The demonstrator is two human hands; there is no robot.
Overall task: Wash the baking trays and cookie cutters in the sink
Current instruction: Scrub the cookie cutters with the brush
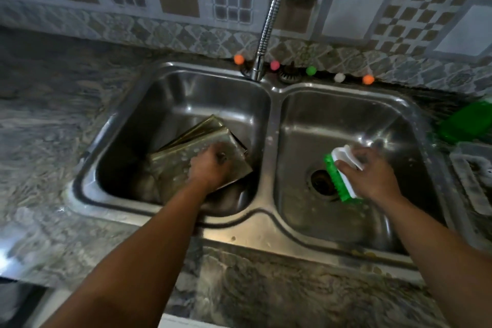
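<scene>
Over sink: R hand gripping brush

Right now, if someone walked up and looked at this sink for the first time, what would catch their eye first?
Probably the bright green and white scrub brush, held by the right hand over the drain of the right basin. Next, the stacked baking trays leaning in the left basin with the left hand pressed on top. Behind the double sink, a row of small coloured balls dots the back ledge near the tap.
</scene>
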